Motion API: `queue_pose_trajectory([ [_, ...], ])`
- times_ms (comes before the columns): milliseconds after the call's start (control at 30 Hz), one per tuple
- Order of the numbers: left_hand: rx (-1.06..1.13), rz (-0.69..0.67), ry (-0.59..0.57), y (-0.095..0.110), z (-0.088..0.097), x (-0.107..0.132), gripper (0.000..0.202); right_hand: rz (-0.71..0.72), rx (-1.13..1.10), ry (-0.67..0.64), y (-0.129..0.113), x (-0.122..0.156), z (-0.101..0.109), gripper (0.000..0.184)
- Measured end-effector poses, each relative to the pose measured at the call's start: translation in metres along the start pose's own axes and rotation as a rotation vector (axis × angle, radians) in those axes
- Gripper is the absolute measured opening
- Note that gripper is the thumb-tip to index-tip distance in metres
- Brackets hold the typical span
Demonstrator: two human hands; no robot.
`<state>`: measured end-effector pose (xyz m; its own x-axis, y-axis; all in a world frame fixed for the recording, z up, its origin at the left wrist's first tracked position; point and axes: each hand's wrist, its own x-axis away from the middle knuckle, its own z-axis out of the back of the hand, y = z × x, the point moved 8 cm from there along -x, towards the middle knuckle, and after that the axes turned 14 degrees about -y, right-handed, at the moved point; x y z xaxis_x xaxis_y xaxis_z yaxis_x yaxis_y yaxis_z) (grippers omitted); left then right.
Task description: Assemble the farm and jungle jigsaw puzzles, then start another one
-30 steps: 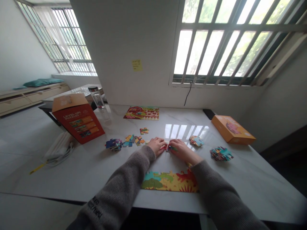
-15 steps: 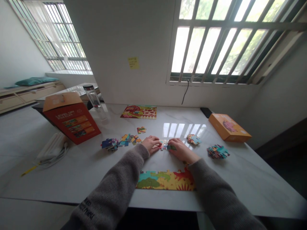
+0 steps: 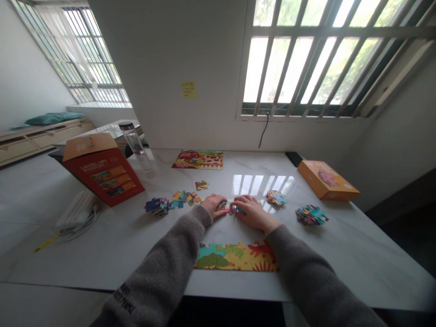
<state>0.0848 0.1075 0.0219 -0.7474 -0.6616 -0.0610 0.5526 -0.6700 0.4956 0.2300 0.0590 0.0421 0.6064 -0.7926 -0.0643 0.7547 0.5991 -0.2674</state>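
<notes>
Both my hands rest on the white table (image 3: 119,245), fingertips meeting over a few small colourful puzzle pieces (image 3: 227,207). My left hand (image 3: 213,205) presses on the pieces from the left with curled fingers. From the right, my right hand (image 3: 250,211) pinches the same pieces with bent fingers. A partly built strip of dinosaur puzzle (image 3: 235,257) lies near the front edge between my forearms. Loose pieces lie in a scatter (image 3: 184,198) left of my left hand, beside a small stack (image 3: 156,205).
A red puzzle box (image 3: 104,170) leans at the left, a clear bottle (image 3: 134,141) behind it. A finished farm puzzle (image 3: 198,160) lies by the wall. Two piece piles (image 3: 311,215) (image 3: 276,197) and an orange box (image 3: 327,180) sit at the right. White cables (image 3: 76,214) lie far left.
My two hands have drawn closer together over the small pieces, the right hand sliding slightly left. The view shifted a little.
</notes>
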Motion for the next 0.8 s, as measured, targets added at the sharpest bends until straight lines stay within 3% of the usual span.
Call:
queue_pose_trajectory([
  [267,0.022,0.009,0.007,-0.0027,0.0091,0.0091,0.016,-0.009,0.047,-0.052,-0.0016,-0.003,0.0056,0.023],
  [800,-0.06,-0.031,-0.031,-0.0008,0.0003,0.0074,0.02,-0.042,0.092,-0.036,-0.0065,-0.0027,0.0026,0.023],
])
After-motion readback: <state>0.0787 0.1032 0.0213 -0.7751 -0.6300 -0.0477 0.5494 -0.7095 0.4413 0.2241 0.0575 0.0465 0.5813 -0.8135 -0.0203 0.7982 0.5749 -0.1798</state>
